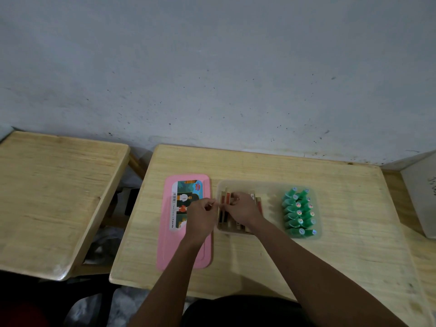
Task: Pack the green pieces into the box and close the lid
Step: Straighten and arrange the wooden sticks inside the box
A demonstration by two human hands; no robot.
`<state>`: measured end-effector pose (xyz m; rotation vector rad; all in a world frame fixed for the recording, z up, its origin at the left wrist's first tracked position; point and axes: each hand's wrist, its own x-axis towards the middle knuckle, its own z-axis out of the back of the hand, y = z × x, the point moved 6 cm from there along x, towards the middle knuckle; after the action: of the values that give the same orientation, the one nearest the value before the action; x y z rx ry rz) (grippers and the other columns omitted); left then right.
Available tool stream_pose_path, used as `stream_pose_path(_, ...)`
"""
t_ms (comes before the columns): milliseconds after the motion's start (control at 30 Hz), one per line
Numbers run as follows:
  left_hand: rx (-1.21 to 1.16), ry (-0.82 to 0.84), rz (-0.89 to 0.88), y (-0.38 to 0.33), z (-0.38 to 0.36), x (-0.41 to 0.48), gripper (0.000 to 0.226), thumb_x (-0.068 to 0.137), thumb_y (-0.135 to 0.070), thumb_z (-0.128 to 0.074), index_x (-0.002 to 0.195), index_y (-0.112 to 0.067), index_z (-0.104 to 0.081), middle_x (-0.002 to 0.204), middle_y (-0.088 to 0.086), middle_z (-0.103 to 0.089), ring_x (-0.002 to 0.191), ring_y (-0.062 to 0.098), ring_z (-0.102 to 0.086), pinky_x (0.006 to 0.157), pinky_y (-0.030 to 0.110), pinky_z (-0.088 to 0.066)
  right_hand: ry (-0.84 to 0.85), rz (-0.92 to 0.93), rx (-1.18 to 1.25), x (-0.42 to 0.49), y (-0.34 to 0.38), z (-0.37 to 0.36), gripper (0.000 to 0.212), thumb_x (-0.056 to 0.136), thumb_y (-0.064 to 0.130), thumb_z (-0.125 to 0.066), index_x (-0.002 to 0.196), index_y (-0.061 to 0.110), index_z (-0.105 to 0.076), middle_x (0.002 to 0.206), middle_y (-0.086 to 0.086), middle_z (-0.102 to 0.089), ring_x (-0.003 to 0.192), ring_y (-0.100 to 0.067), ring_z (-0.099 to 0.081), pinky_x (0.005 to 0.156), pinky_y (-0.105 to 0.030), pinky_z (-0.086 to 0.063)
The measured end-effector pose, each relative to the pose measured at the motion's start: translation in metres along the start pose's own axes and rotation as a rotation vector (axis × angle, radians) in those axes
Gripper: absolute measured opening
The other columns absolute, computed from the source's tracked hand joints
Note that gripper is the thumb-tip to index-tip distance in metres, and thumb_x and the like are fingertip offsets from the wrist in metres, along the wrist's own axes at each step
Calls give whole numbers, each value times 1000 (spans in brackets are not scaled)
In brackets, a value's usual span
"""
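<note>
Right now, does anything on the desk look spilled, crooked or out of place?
Nothing looks spilled or damaged. The green pieces lie in neat rows at the right end of the clear box, and the pink lid lies flat on the table beside it, so the box is not yet closed.

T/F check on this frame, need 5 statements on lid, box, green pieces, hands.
1. The pink lid lies flat on the table, left of the clear box. True.
2. The green pieces are scattered on the table outside the box. False: they sit packed in two rows at the right end of the box.
3. The lid is closed on the box. False: the box is open, the lid beside it.
4. The right hand is over the left end of the box, on the tan and red pieces. True.
5. The left hand is holding a green piece. False: it is above the lid by the box's left edge, far from the green pieces.
</note>
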<state>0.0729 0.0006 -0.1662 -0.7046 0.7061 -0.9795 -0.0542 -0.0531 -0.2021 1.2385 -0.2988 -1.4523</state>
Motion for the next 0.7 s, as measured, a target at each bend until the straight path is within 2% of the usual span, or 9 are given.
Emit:
stream_pose_path(67, -8, -2, 2, 0, 0, 0, 21, 90, -13, -61, 105, -3, -70, 92, 7, -72, 67, -8, -54, 57, -3, -41, -2, -8, -36, 3, -1, -3, 14, 83, 22, -74, 75, 15, -64, 69, 2, -61, 63, -10, -56, 59, -24, -42)
stream_pose_path(167, -11, 3, 1, 0, 0, 0, 22, 89, -13, -61, 106, -3, -69, 93, 6, -71, 67, -9, -53, 58, -3, -41, -5, -23, -89, 4, 0, -6, 35, 88, 19, -68, 59, 24, -50, 60, 7, -51, 55, -2, -45, 44, -11, -30)
stream_pose_path(233, -14, 2, -2, 0, 0, 1, 21, 89, -14, -61, 106, -4, -69, 94, 7, -72, 67, -9, -54, 58, -3, -41, -4, -37, -148, 6, 0, -8, 38, 91, 20, -64, 56, 22, -48, 58, 5, -49, 53, -2, -43, 41, -12, -28)
stream_pose_path(300, -14, -1, -2, 1, 0, 1, 21, 89, -14, -61, 105, -5, -70, 94, 7, -72, 67, -8, -55, 58, -2, -42, -3, -51, -201, 6, 2, -9, 33, 93, 21, -60, 61, 14, -55, 60, 1, -53, 53, -7, -46, 45, -15, -28)
stream_pose_path(400, -3, 1, 2, 2, -1, 1, 21, 89, -15, -62, 106, -5, -70, 93, 8, -73, 66, -7, -56, 56, 3, -44, -6, -44, -266, 7, 2, -14, 27, 93, 23, -59, 77, 2, -68, 71, -11, -59, 66, -19, -53, 59, -24, -36)
stream_pose_path(500, -4, -1, 4, 2, -1, 1, 20, 89, -15, -62, 105, -5, -70, 91, 8, -73, 65, -6, -56, 56, 0, -43, -10, -33, -282, 7, 2, -17, 30, 93, 23, -60, 65, 11, -62, 69, -8, -56, 66, -21, -53, 60, -26, -37)
stream_pose_path(567, -3, -3, 2, 1, -1, 1, 20, 89, -15, -62, 105, -6, -70, 92, 7, -73, 66, -6, -56, 56, -1, -42, -5, -33, -268, 7, 3, -16, 26, 94, 20, -58, 72, 9, -67, 64, -6, -56, 65, -21, -54, 56, -25, -37)
stream_pose_path(633, -7, -8, -4, -1, 0, 0, 20, 89, -14, -61, 105, -5, -70, 89, 6, -72, 67, -7, -55, 57, -1, -42, 18, -25, -269, 6, 4, -15, 27, 95, 18, -54, 69, 13, -60, 61, -5, -54, 67, -21, -54, 54, -25, -35)
stream_pose_path(700, -9, -11, -8, -2, 0, -1, 19, 90, -13, -61, 104, -5, -70, 85, 3, -70, 66, -6, -55, 57, -2, -41, 62, -18, -280, 5, 2, -16, 27, 96, 15, -51, 74, 7, -64, 72, -15, -62, 70, -20, -54, 61, -25, -36)
